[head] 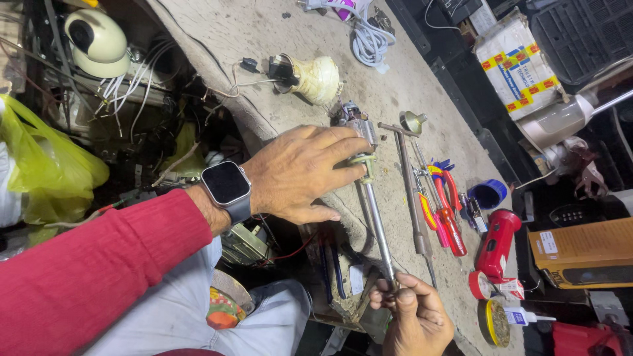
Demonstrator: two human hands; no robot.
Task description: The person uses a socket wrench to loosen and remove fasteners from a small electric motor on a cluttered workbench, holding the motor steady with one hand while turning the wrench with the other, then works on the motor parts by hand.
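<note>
— Two hands on one tool, see? The left hand (300, 173) lies spread over the small motor (356, 122) in the middle of the workbench (264, 33), fingers curled down onto it and onto the ring where the metal rod (377, 221) joins. The right hand (415, 316) pinches the rod's near end between thumb and fingertips, down at six o'clock.

— How would that thing handle, do you reckon?

— Stiff and fairly heavy for its size, I'd judge; bare steel, likely a bit greasy, so it could slip through a loose pinch. The motor end looks the weightier part, with fine windings you wouldn't want to squeeze. Body and rod end, as now, seem the sound places to hold.

— Anything crowding it?

— Plenty at three o'clock of the rod: a T-handled wrench (412, 191) lying just beside it, then red-handled pliers (448, 211), a blue cup (489, 193) and a red torch (496, 244). At twelve o'clock there's a pale wrapped coil (316, 79) with loose wires, near the motor. A white cable (369, 36) lies farther up. Swinging the rod right would knock the wrench first.
</note>
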